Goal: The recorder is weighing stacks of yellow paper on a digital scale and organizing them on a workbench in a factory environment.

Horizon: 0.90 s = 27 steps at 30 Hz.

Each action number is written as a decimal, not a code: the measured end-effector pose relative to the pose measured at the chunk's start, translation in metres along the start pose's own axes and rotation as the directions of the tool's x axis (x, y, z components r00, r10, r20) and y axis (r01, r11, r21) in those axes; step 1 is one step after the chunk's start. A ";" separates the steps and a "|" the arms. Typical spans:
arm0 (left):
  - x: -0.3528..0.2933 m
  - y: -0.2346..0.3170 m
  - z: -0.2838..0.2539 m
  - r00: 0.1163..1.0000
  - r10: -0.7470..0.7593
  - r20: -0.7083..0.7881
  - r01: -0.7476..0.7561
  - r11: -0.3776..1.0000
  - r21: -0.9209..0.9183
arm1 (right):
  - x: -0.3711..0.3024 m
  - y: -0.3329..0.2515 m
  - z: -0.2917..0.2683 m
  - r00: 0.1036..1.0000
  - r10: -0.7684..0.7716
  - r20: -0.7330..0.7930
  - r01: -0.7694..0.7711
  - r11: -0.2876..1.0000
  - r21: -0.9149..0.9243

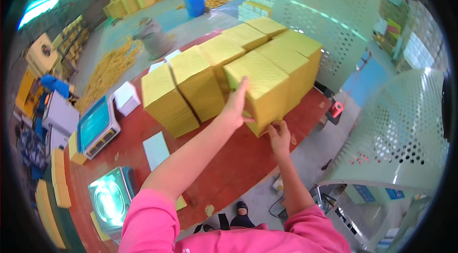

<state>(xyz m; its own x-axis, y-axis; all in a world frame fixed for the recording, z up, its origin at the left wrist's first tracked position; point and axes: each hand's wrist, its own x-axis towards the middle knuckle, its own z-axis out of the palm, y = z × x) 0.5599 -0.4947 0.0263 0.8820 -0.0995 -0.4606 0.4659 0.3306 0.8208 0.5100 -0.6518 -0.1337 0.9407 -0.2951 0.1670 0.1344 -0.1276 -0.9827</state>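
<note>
A tall block of stacked yellow paper (257, 79) stands at the near end of a row on the red table (224, 157). My left hand (235, 109) presses on its left side, fingers pointing up along the face and thumb stretched across the lower front. At the block's bottom front corner, my right hand (280, 137) has its fingers bent against the paper. The block sits slightly askew, with a gap between it and another row of yellow paper stacks (193, 76) on the left. Its far side is hidden.
Left on the table are a scale with a blue-green pan (95, 121), a shiny metal-topped scale (109, 198), white paper blocks (126, 98) and a pale sheet (156, 150). Perforated green chairs (329, 19) stand right. A blue bin (194, 2) and a grey sack (153, 38) are beyond.
</note>
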 end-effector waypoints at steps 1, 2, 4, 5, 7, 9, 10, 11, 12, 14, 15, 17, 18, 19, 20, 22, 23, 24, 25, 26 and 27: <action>-0.008 0.005 -0.017 1.000 0.013 0.026 -0.012 0.999 -0.034 | -0.007 -0.008 0.010 0.999 -0.007 0.050 0.006 1.000 0.023; -0.023 0.005 -0.026 0.994 0.066 0.089 -0.065 0.998 -0.006 | -0.012 -0.006 0.015 0.996 -0.030 0.081 0.023 0.995 0.093; -0.060 0.006 -0.050 0.928 0.189 0.321 -0.223 0.972 0.073 | -0.040 -0.016 0.014 0.984 -0.148 0.097 0.165 0.967 -0.193; -0.074 -0.008 -0.056 0.941 0.246 0.231 -0.277 0.954 0.114 | -0.056 -0.032 0.016 0.995 -0.066 0.075 0.067 0.998 -0.008; -0.137 -0.001 -0.071 0.914 0.211 0.347 -0.263 0.958 0.110 | -0.089 -0.052 0.011 0.996 0.063 0.064 -0.075 0.975 0.208; -0.188 -0.008 -0.119 0.935 0.216 0.280 -0.260 0.957 0.130 | -0.134 -0.084 0.047 0.985 0.023 0.173 -0.072 0.956 0.285; -0.216 -0.010 -0.153 0.947 0.231 0.224 -0.262 0.958 0.116 | -0.162 -0.097 0.079 0.971 0.011 0.240 -0.084 0.951 0.298; -0.248 -0.016 -0.186 0.953 0.245 0.177 -0.266 0.959 0.103 | -0.196 -0.113 0.111 0.930 0.001 0.367 -0.145 0.919 0.366; -0.284 -0.022 -0.221 0.959 0.266 0.095 -0.272 0.960 0.060 | -0.230 -0.131 0.141 0.873 -0.018 0.488 -0.217 0.881 0.420; -0.359 -0.040 -0.286 0.946 0.321 -0.052 -0.322 0.947 -0.018 | -0.293 -0.169 0.186 0.727 -0.075 0.683 -0.279 0.876 0.393; -0.394 -0.053 -0.316 0.928 0.354 -0.117 -0.361 0.931 -0.049 | -0.321 -0.183 0.204 0.637 -0.084 0.766 -0.323 0.873 0.365; -0.471 -0.073 -0.361 0.885 0.386 -0.261 -0.413 0.909 -0.056 | -0.379 -0.198 0.241 0.523 -0.139 0.841 -0.349 0.865 0.360; -0.505 -0.088 -0.388 0.878 0.394 -0.273 -0.424 0.904 -0.060 | -0.410 -0.212 0.256 0.446 -0.162 0.880 -0.331 0.884 0.330; -0.538 -0.104 -0.418 0.853 0.385 -0.354 -0.433 0.899 -0.064 | -0.445 -0.222 0.273 0.392 -0.167 0.905 -0.349 0.883 0.314; -0.571 -0.120 -0.447 0.822 0.370 -0.432 -0.440 0.896 -0.069 | -0.483 -0.225 0.286 0.327 -0.149 0.933 -0.380 0.883 0.274; -0.627 -0.140 -0.505 0.758 0.373 -0.535 -0.486 0.870 -0.082 | -0.555 -0.228 0.320 0.236 -0.110 0.966 -0.441 0.873 0.208; -0.647 -0.149 -0.530 0.690 0.349 -0.635 -0.522 0.847 -0.101 | -0.592 -0.224 0.336 0.197 -0.075 0.977 -0.481 0.862 0.163; -0.670 -0.156 -0.550 0.696 0.337 -0.634 -0.518 0.847 -0.119 | -0.629 -0.225 0.349 0.141 -0.049 0.989 -0.518 0.848 0.116; -0.690 -0.158 -0.574 0.637 0.306 -0.708 -0.525 0.844 -0.107 | -0.661 -0.229 0.361 0.088 -0.022 0.996 -0.553 0.830 0.067; -0.718 -0.156 -0.602 0.569 0.279 -0.774 -0.524 0.848 -0.080 | -0.692 -0.240 0.374 0.031 -0.011 0.999 -0.568 0.822 0.026; -0.740 -0.157 -0.627 0.576 0.269 -0.772 -0.516 0.852 -0.087 | -0.716 -0.247 0.385 -0.028 -0.001 1.000 -0.580 0.814 -0.016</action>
<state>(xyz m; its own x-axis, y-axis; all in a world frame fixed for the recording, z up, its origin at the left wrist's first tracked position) -0.2100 0.1152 0.0266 0.5785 0.7565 -0.3051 -0.0638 0.4149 0.9076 -0.0768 -0.0447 -0.0419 0.2845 0.9550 -0.0845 -0.4414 0.0522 -0.8958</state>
